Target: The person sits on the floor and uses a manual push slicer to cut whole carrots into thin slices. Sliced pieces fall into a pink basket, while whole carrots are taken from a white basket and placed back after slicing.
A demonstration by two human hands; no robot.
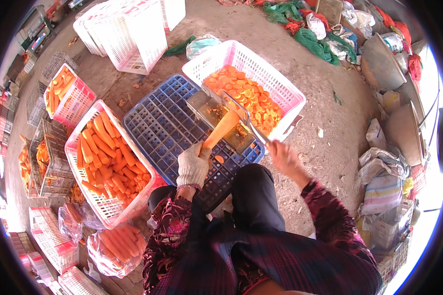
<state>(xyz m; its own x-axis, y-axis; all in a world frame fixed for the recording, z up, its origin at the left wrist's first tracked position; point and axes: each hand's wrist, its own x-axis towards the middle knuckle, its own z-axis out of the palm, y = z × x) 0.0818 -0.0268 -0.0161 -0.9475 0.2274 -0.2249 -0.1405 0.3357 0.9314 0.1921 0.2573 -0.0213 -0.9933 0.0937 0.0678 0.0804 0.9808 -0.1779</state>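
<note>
My left hand [193,166], in a knitted work glove, grips the narrow end of a peeled carrot [223,127]. The carrot's thick end reaches over a metal-faced cutting block [240,137] on an upturned blue plastic crate [158,110]. My bare right hand [286,158] is closed around the handle of a metal cutting blade [258,133], held beside the carrot's thick end; the blade's exact shape is blurred. Just beyond the block, round carrot slices [249,92] lie heaped in a white-and-pink plastic crate [288,88]. One loose slice [219,159] rests on the blue crate near my glove.
At my left stands a crate [71,147] of whole peeled carrots [107,155], with another carrot crate [72,99] behind it. Bagged carrots [118,247] lie at lower left. White crates [129,40] stand ahead; large metal bowls [382,62] and sacks [382,191] line the right.
</note>
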